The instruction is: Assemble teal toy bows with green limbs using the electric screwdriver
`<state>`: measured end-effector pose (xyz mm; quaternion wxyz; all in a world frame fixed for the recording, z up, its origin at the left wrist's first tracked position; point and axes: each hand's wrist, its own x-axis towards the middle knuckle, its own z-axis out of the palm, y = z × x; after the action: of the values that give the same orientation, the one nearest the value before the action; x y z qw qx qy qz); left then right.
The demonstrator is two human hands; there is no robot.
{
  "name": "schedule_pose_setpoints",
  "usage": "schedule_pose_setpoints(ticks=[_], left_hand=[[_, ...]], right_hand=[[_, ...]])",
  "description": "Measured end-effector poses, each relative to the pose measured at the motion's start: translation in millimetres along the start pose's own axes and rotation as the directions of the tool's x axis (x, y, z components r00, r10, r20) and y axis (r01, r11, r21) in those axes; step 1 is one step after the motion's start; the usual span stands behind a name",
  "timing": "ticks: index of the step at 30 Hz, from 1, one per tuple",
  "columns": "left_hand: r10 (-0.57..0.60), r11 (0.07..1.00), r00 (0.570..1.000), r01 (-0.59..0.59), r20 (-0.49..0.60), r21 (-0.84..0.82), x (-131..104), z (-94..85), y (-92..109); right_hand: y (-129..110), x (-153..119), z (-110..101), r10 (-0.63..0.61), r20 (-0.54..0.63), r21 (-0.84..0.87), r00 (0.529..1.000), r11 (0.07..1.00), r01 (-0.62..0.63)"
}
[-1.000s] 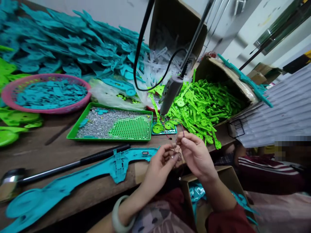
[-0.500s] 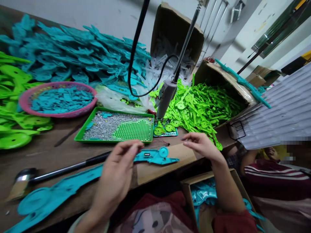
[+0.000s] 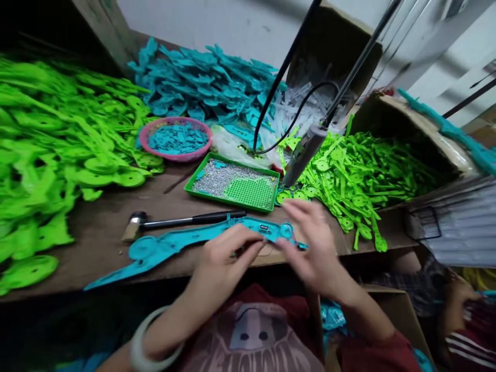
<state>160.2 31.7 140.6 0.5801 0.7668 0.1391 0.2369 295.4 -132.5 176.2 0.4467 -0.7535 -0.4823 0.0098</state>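
Observation:
A long teal plastic part (image 3: pixel 170 242) lies along the table's front edge, with a small metal piece and a round end at its right. My left hand (image 3: pixel 232 250) is over its near edge, fingers pinched together on something too small to make out. To the right, my right hand (image 3: pixel 312 237) hovers by the round end, blurred, its fingers apart and nothing visible in them. A hammer (image 3: pixel 186 220) with a black handle rests behind the teal part. An electric screwdriver (image 3: pixel 305 155) hangs above the green tray's right side.
The green tray (image 3: pixel 232 204) holds small silvery pieces. Behind it stand a pink basket (image 3: pixel 144 135) of teal pieces and a teal pile (image 3: pixel 209 77). Green parts (image 3: pixel 77 124) heap up at left, more (image 3: pixel 360 170) at right. Another person's arm (image 3: pixel 453 305) shows far right.
The view has swung left. My left hand has moved right along the teal part, and my right hand has come closer to it with its fingers spreading. Thin wires now show at the round end.

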Motion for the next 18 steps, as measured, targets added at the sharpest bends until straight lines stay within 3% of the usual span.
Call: schedule_pose_setpoints(ticks=[2,4,6,9,11,13,16,18], left_hand=[[-0.157,0.954,0.986,0.136,-0.06,-0.269,1,25.1,0],[-0.331,0.822,0.943,0.27,-0.035,-0.502,-5,42.3,-5],[-0.371,0.77,0.927,0.341,0.055,-0.54,-15,48.2,-12],[-0.214,0.932,0.974,0.228,0.08,-0.283,-34,35.8,-20],[-0.074,0.997,0.997,0.073,-0.038,-0.032,-45,19.1,-23],[0.049,0.985,0.987,-0.024,-0.15,0.169,-51,3.1,-27],[0.174,0.966,0.981,-0.153,-0.089,0.21,-35,-9.4,-38],[0.276,0.956,0.961,-0.274,-0.006,0.108,1,-5.5,-45]], right_hand=[[-15,0,36,0.04,0.106,0.278,0.994,0.958,-0.068],[-15,-4,60,0.121,0.037,0.417,0.992,0.9,-0.126],[-7,-12,69,0.2,-0.039,0.485,0.979,0.861,-0.156],[8,-24,62,0.359,-0.03,0.661,0.933,0.707,-0.251],[16,-24,51,0.495,0.091,0.77,0.864,0.515,-0.376],[19,-20,44,0.558,0.268,0.731,0.785,0.413,-0.543],[12,-13,50,0.486,0.529,0.562,0.696,0.414,-0.716],[12,-4,58,0.371,0.648,0.543,0.665,0.386,-0.745]])
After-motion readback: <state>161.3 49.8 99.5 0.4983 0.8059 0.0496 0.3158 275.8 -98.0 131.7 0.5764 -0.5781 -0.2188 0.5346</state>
